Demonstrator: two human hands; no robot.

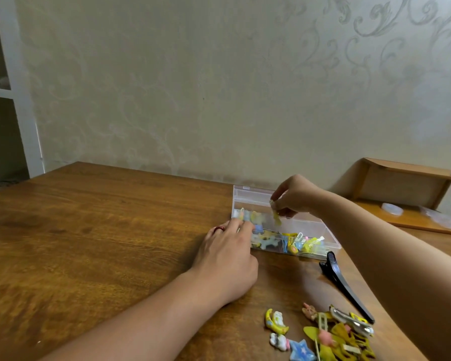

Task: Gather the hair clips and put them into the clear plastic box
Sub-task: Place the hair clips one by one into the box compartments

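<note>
You are looking through a single wide-angle head camera, set above the near edge of the wooden table [89, 230] and aimed forward and slightly down. The patterned wall [193, 87] fills the upper half of the view; the tabletop takes the lower half. Both forearms enter from the near edge, the left hand [227, 259] and right hand [294, 196] meeting at the clear plastic box [320, 230] right of centre, at close range. No second view shares the scene.
</note>
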